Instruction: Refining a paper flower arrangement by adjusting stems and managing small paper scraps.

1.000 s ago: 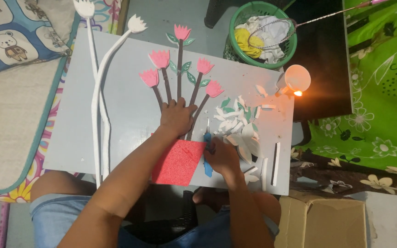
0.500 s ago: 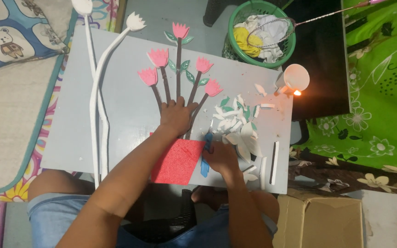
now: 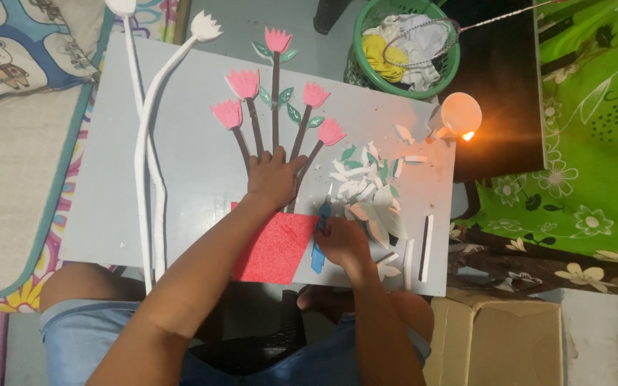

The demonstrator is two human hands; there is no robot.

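My left hand (image 3: 273, 176) presses flat on the dark stems of several pink paper flowers (image 3: 278, 95) laid on a pale grey board (image 3: 187, 171). Just below that hand lies a red glittery foam piece (image 3: 275, 246), shaped like a pot. My right hand (image 3: 342, 239) grips a blue craft knife (image 3: 317, 237) at the red piece's right edge, blade pointing up toward the stems.
Two long white stems with white flower heads (image 3: 144, 157) lie at the board's left. White and green paper scraps (image 3: 370, 187) and white strips (image 3: 425, 246) lie at its right. A lit candle (image 3: 460, 118), a green basket (image 3: 405, 44) and a cardboard box (image 3: 495, 339) stand around.
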